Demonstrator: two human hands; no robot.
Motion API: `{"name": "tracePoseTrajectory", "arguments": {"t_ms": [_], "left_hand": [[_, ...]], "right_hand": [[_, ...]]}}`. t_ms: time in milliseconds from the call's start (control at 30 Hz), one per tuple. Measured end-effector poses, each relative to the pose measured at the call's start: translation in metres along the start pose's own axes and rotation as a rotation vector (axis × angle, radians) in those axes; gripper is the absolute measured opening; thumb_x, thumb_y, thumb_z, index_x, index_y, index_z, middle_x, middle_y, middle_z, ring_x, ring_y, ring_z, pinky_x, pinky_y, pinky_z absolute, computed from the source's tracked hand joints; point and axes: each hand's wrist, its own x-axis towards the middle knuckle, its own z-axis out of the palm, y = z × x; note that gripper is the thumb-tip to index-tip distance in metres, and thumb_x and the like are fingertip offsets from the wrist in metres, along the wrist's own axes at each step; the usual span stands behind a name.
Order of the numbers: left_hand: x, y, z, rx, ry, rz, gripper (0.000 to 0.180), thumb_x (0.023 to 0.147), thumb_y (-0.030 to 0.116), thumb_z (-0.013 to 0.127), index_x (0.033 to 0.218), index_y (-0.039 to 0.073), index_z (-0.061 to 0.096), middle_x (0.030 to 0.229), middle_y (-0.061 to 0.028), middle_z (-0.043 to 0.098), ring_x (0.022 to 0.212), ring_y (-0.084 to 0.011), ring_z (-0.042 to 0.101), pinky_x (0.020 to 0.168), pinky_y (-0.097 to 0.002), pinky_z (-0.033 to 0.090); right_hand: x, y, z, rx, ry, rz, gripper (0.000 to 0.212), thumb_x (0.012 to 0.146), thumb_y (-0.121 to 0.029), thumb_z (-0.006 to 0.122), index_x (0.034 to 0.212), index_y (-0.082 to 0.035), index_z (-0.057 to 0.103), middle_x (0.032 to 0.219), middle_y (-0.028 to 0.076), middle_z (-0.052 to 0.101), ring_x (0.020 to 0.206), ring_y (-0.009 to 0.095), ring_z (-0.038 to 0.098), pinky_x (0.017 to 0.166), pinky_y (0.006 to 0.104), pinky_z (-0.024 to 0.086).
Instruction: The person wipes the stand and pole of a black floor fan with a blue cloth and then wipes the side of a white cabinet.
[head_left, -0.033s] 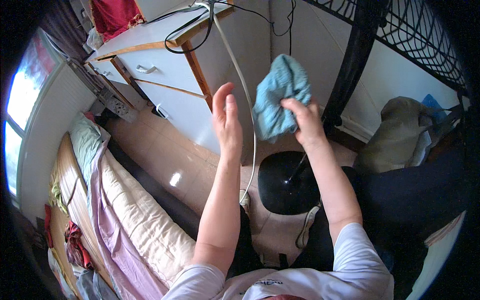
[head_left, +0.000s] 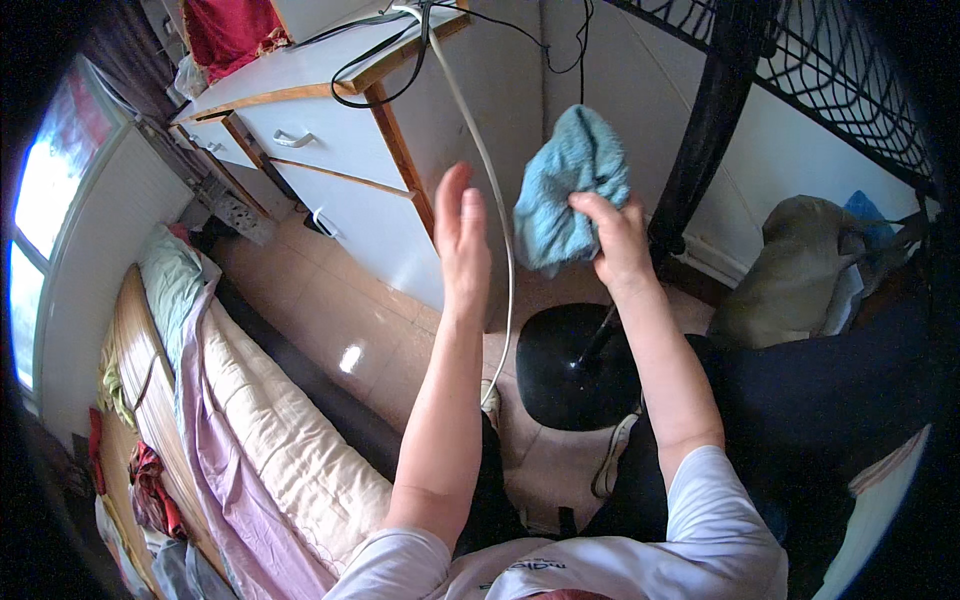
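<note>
My right hand (head_left: 622,240) is closed on a crumpled light-blue cloth (head_left: 565,200), its thumb pressed on top of the folds. The cloth is held in the air in front of the cabinet's side, above a black stand base (head_left: 565,375). To its left, my left hand (head_left: 462,240) is raised with the fingers stretched out and holds nothing. A white cable (head_left: 478,140) hangs between my left hand and the cloth and runs down to the floor. The fingers behind the cloth are hidden.
A white cabinet (head_left: 330,130) with wooden edging stands ahead, black cords (head_left: 375,100) lying over its top. At the left is a bed with a cream quilt (head_left: 270,400). A black post (head_left: 700,140) with a mesh rack rises at the right, near an olive bag (head_left: 785,265).
The cloth and my right hand have shifted slightly right, and the cloth's folds have changed a little. My left hand has also moved slightly right.
</note>
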Motion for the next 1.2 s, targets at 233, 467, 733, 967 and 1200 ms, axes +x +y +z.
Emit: {"name": "tracePoseTrajectory", "arguments": {"t_ms": [233, 467, 733, 967, 1200], "left_hand": [[0.016, 0.007, -0.020, -0.082, 0.059, 0.216, 0.023, 0.092, 0.010, 0.057, 0.115, 0.008, 0.057, 0.068, 0.0034, 0.049, 0.059, -0.0052, 0.045, 0.051, -0.0201, 0.038], [0.032, 0.057, -0.047, 0.120, 0.391, 0.557, 0.026, 0.092, 0.002, 0.053, 0.117, 0.004, 0.060, 0.074, 0.0026, 0.050, 0.060, -0.0039, 0.041, 0.051, -0.0205, 0.034], [0.052, 0.049, -0.070, 0.546, 0.380, 0.734, 0.045, 0.085, -0.010, 0.039, 0.118, 0.011, 0.060, 0.124, -0.0113, 0.049, 0.100, -0.0206, 0.056, 0.076, -0.0309, 0.047], [0.056, 0.046, -0.056, 0.445, 0.320, 0.675, 0.053, 0.084, -0.011, 0.038, 0.127, 0.013, 0.054, 0.119, -0.0124, 0.057, 0.105, -0.0245, 0.061, 0.086, -0.0345, 0.051], [0.059, 0.041, -0.055, 0.443, 0.291, 0.658, 0.050, 0.085, -0.010, 0.041, 0.127, 0.014, 0.055, 0.114, -0.0108, 0.061, 0.103, -0.0233, 0.062, 0.083, -0.0345, 0.054]], "right_hand": [[0.066, 0.029, 0.012, -0.172, 0.123, -0.290, 0.030, 0.070, -0.005, 0.063, 0.099, 0.000, 0.061, 0.096, 0.009, 0.064, 0.088, 0.021, 0.062, 0.078, 0.0343, 0.049], [0.148, 0.037, 0.046, -0.719, 0.168, -0.610, 0.041, 0.072, -0.004, 0.067, 0.110, 0.003, 0.053, 0.103, 0.013, 0.059, 0.094, 0.024, 0.059, 0.085, 0.0351, 0.046], [0.098, 0.079, 0.102, -0.588, -0.002, -0.695, 0.051, 0.080, -0.032, 0.066, 0.122, -0.004, 0.056, 0.135, 0.023, 0.038, 0.124, 0.040, 0.036, 0.104, 0.0467, 0.029], [0.099, 0.079, 0.103, -0.817, -0.051, -1.046, 0.047, 0.078, -0.018, 0.066, 0.124, -0.013, 0.056, 0.136, 0.016, 0.039, 0.124, 0.039, 0.037, 0.103, 0.0478, 0.032], [0.182, 0.079, 0.066, -0.637, 0.302, -0.644, 0.051, 0.090, -0.026, 0.055, 0.131, 0.001, 0.045, 0.141, 0.021, 0.032, 0.128, 0.038, 0.034, 0.107, 0.0426, 0.028]]}}
